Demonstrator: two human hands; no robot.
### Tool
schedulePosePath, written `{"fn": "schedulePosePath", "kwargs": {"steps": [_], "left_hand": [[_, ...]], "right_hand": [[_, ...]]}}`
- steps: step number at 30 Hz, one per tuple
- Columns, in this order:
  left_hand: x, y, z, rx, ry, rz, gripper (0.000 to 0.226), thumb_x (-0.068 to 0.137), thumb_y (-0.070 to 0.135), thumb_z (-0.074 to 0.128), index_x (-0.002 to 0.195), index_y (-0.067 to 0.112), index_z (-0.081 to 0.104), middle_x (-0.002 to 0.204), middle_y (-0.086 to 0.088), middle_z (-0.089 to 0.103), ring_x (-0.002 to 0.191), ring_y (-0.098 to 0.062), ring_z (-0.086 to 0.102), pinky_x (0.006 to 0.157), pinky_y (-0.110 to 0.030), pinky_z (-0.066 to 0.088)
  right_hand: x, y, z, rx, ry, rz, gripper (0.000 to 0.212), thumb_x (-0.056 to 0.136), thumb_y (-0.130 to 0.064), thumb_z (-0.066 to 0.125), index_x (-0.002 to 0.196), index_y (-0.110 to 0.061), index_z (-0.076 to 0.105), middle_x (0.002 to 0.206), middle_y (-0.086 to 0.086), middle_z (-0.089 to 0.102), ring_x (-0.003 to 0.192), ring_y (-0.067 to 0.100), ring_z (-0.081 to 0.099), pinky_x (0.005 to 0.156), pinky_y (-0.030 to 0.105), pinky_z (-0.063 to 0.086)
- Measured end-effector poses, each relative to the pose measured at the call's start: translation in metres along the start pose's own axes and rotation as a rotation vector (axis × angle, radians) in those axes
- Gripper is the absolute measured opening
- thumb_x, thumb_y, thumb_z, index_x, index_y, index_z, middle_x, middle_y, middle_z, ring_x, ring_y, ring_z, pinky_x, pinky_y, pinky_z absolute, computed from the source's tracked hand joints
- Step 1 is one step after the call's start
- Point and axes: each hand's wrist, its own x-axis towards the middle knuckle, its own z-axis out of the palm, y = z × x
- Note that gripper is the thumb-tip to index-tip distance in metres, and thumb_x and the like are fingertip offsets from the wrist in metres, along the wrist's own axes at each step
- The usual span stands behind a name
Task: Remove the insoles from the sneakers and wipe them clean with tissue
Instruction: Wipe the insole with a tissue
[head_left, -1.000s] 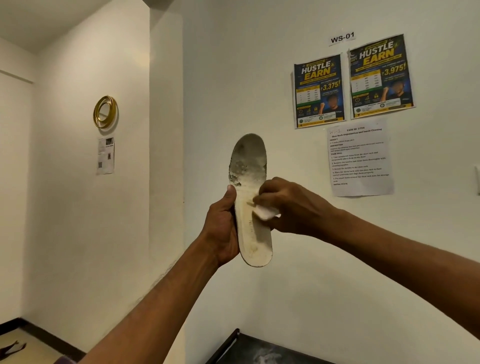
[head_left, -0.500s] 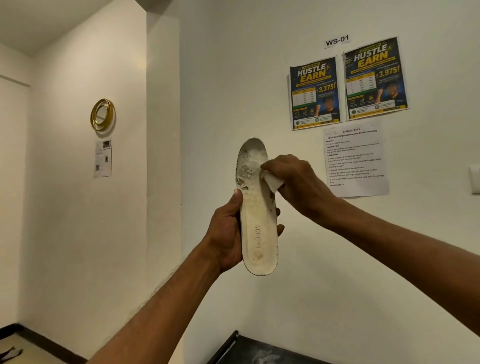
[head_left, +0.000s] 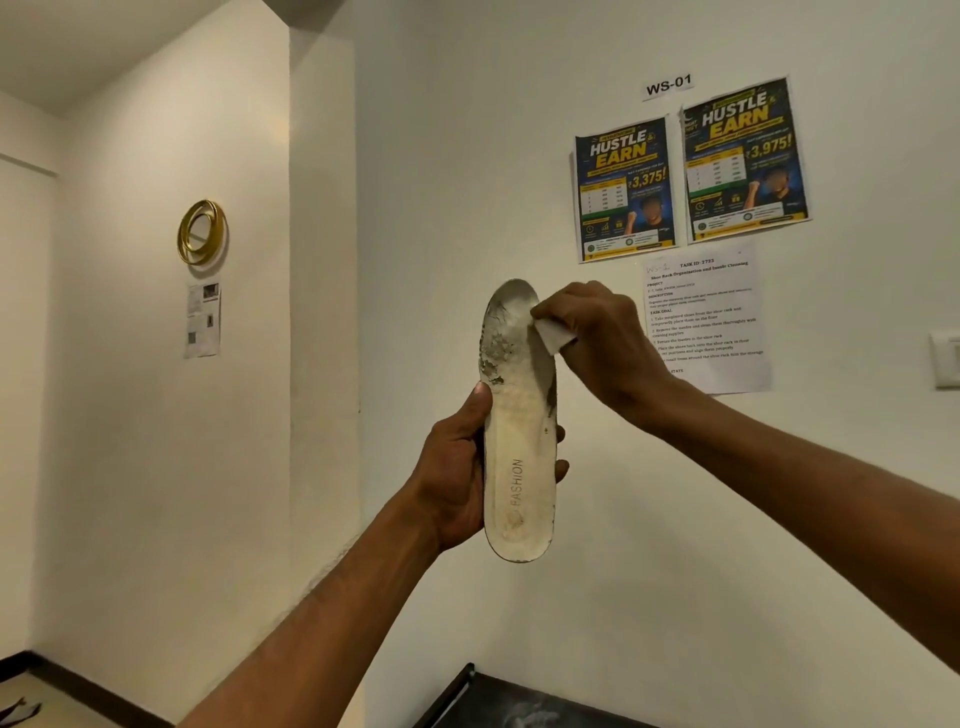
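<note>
A worn white insole (head_left: 519, 426) printed FASHION stands upright in front of the wall, heel end down and toe end up. Its toe part is grey and flaking. My left hand (head_left: 457, 473) grips it around the lower middle, thumb on the front face. My right hand (head_left: 597, 343) pinches a small folded white tissue (head_left: 553, 335) and presses it against the insole's upper right edge near the toe. No sneakers are in view.
A white wall stands close behind the insole, with two posters (head_left: 691, 176) and a task sheet (head_left: 709, 322) on it. A dark surface edge (head_left: 467, 691) shows at the bottom. A gold ring ornament (head_left: 201, 231) hangs on the left wall.
My right hand has slid the tissue up the insole from its middle to the toe end. My left hand has kept its grip, and the FASHION print has come into view.
</note>
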Motion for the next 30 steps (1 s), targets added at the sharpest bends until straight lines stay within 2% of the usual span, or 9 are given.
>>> {"fn": "schedulePosePath", "kwargs": {"steps": [3,7,11,14,18,22,26,30], "left_hand": [[0.000,0.000,0.001,0.004,-0.006,0.004,0.057,0.102,0.054,0.041,0.134,0.013,0.063,0.123,-0.020,0.065,0.117,-0.038,0.058,0.093,-0.053,0.054],[-0.002,0.000,0.001,0.012,-0.005,-0.016,0.059,0.102,0.056,0.038,0.121,0.013,0.074,0.120,-0.019,0.066,0.116,-0.037,0.058,0.096,-0.052,0.052],[-0.003,0.000,0.000,0.032,-0.004,-0.029,0.059,0.102,0.056,0.039,0.127,0.011,0.069,0.121,-0.019,0.066,0.114,-0.037,0.060,0.095,-0.053,0.052],[-0.005,0.002,0.000,0.042,0.003,-0.045,0.060,0.102,0.057,0.039,0.127,0.012,0.070,0.120,-0.019,0.066,0.112,-0.036,0.061,0.097,-0.052,0.051],[-0.008,0.005,-0.004,0.089,0.010,-0.040,0.059,0.102,0.057,0.038,0.133,0.014,0.065,0.122,-0.018,0.066,0.112,-0.036,0.061,0.095,-0.052,0.051],[-0.013,0.011,-0.004,0.102,0.020,-0.042,0.061,0.102,0.057,0.038,0.138,0.013,0.061,0.123,-0.018,0.064,0.109,-0.034,0.063,0.094,-0.050,0.052],[-0.013,0.014,-0.012,0.126,0.028,-0.017,0.061,0.102,0.056,0.038,0.142,0.013,0.056,0.126,-0.019,0.064,0.110,-0.036,0.062,0.093,-0.051,0.052],[-0.016,0.015,-0.014,0.133,0.039,-0.033,0.062,0.102,0.057,0.037,0.139,0.012,0.059,0.122,-0.019,0.064,0.108,-0.034,0.062,0.096,-0.051,0.050]], "right_hand": [[0.001,-0.005,0.000,0.006,-0.081,-0.084,0.028,0.080,0.001,0.078,0.107,-0.002,0.072,0.103,0.018,0.070,0.094,0.031,0.065,0.072,0.039,0.059],[0.014,0.004,-0.002,0.042,0.096,0.031,0.023,0.080,0.004,0.075,0.103,-0.003,0.074,0.096,0.015,0.071,0.086,0.027,0.066,0.069,0.042,0.058],[0.013,-0.007,0.005,0.029,-0.042,-0.086,0.027,0.080,0.002,0.077,0.107,-0.003,0.073,0.102,0.017,0.070,0.092,0.029,0.066,0.071,0.037,0.059],[0.021,-0.007,0.008,0.076,0.095,0.004,0.022,0.082,0.003,0.075,0.103,-0.003,0.074,0.097,0.015,0.071,0.087,0.026,0.067,0.071,0.040,0.059],[0.024,-0.024,0.016,0.088,-0.031,-0.117,0.022,0.084,0.002,0.073,0.105,-0.003,0.074,0.102,0.016,0.071,0.093,0.028,0.066,0.075,0.037,0.058],[0.034,-0.021,0.019,0.100,0.107,-0.023,0.021,0.083,0.003,0.074,0.103,-0.003,0.074,0.097,0.015,0.072,0.088,0.027,0.068,0.073,0.041,0.060],[0.026,-0.035,0.028,0.133,-0.070,-0.163,0.024,0.081,0.002,0.076,0.104,-0.005,0.075,0.104,0.014,0.071,0.094,0.028,0.067,0.077,0.037,0.059],[0.029,-0.030,0.027,0.187,0.092,-0.018,0.021,0.081,0.002,0.075,0.100,-0.006,0.075,0.097,0.012,0.073,0.086,0.023,0.068,0.073,0.039,0.060]]}}
